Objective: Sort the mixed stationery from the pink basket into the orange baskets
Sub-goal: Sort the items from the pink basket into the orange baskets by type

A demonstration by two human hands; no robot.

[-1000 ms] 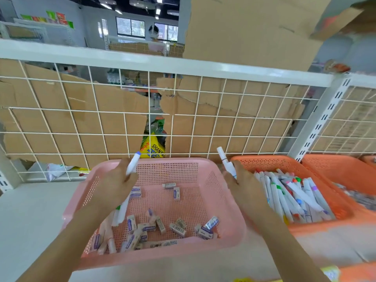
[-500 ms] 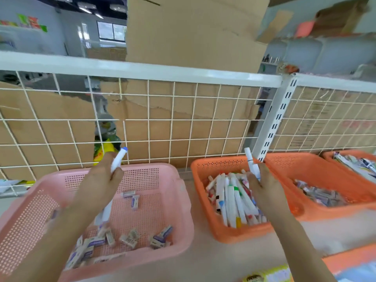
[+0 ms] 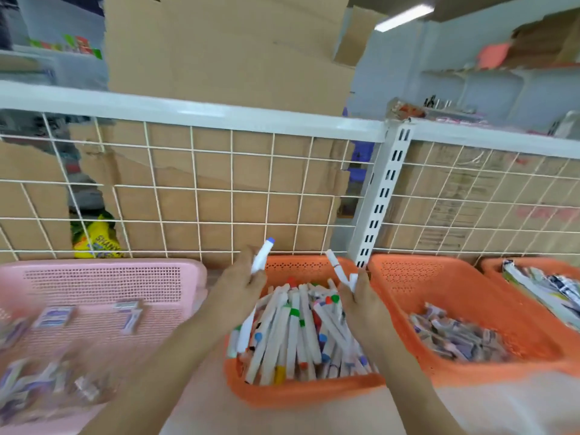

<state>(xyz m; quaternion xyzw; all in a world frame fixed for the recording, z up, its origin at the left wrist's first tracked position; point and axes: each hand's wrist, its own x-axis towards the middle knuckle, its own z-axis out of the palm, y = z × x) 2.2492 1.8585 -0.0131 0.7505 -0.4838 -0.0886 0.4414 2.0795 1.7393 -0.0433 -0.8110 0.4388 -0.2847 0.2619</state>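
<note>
While both hands hang over the orange basket of pens, L hand has fingers curled round a blue-cap pen & R hand pinches a thin white pen. Both pens point up & away, w/ the pile right below the fingers. I think they just drop down. Small boxes wait in the pink basket.

A white wire grid stands along the back of the shelf, topped by a white rail. A slotted white post divides the grid. Brown cardboard sheets line the grid from behind, and a large cardboard box rises above the rail. A yellow packet shows through a gap in the cardboard at the left. A ceiling light glows overhead.
</note>
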